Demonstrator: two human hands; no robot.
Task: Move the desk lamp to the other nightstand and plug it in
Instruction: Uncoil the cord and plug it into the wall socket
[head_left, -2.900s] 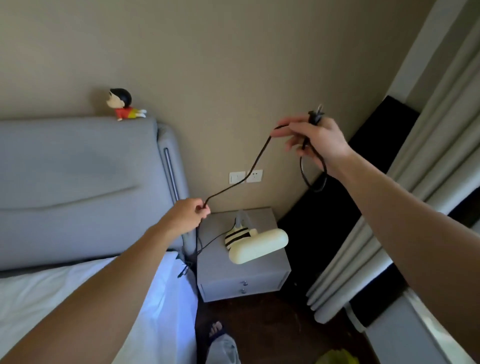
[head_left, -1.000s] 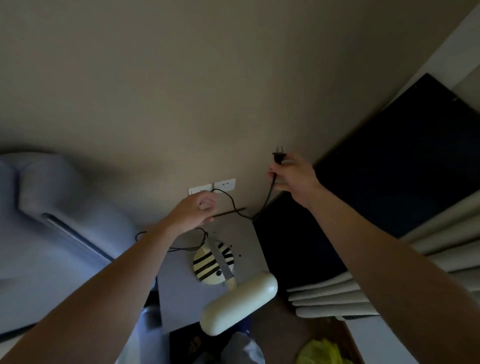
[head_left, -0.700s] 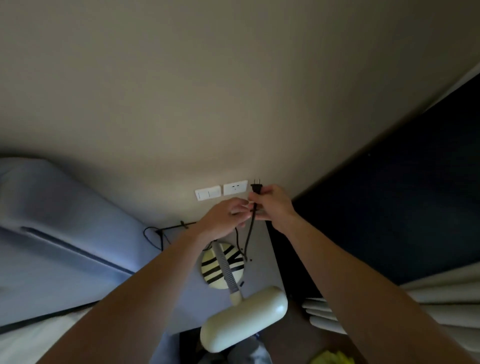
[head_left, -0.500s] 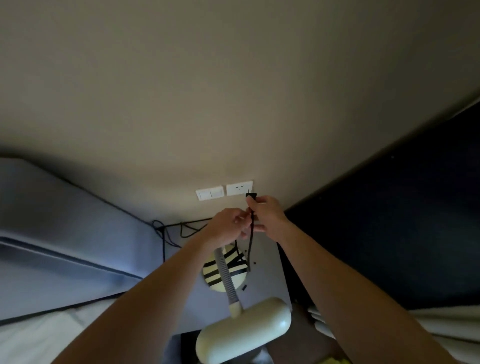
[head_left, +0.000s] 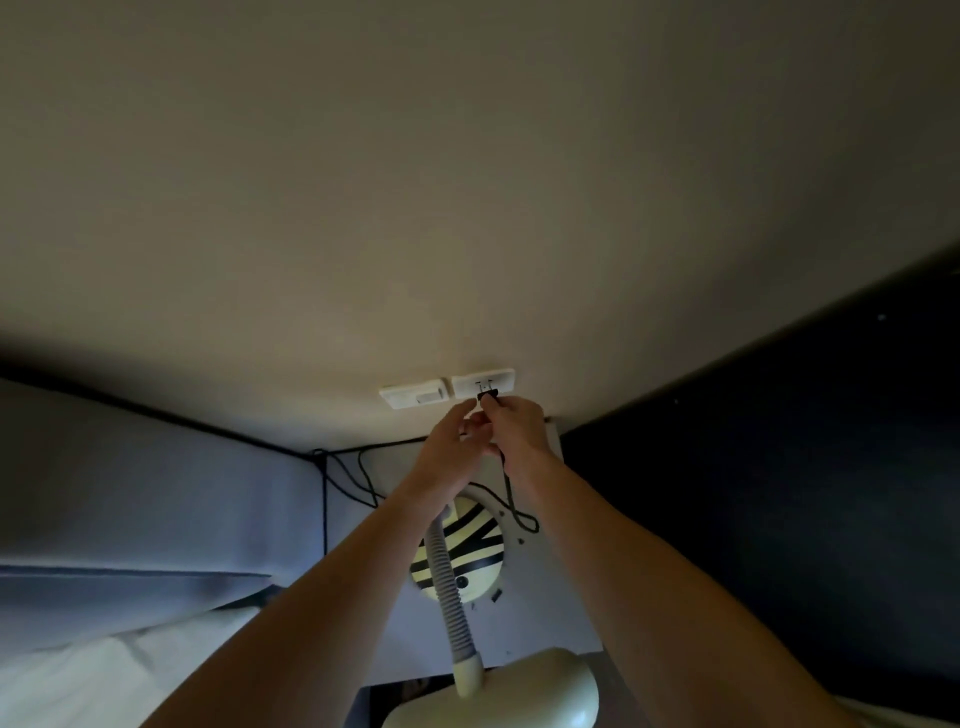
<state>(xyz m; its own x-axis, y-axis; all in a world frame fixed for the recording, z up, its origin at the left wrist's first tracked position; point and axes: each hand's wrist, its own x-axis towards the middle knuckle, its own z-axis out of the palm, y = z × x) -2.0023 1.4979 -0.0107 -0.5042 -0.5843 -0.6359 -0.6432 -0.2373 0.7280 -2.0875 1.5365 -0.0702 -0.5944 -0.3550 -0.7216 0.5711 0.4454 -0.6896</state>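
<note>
Fingers (head_left: 500, 413) of our right hand (head_left: 519, 431) pinch the black plug (head_left: 487, 396) at the wall socket (head_left: 483, 383), twelve o'clock of the lamp (head_left: 460, 558) on the table (head_left: 540, 613). Our left hand (head_left: 449, 441) touches them; its grip we cannot tell. Tilted prongs may miss the slots, and the slack cord (head_left: 511, 499) may snag.

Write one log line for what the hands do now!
right hand: holds plug at outlet | left hand: beside | lamp: on nightstand

Right hand (head_left: 519, 423) pinched the black plug (head_left: 487, 396) right at the wall socket (head_left: 484, 383), left hand (head_left: 451, 451) touching it. Cord (head_left: 511, 499) drooped to the counter (head_left: 540, 587), where the striped-base lamp (head_left: 457, 564) stood beside the bed (head_left: 130, 525).
</note>
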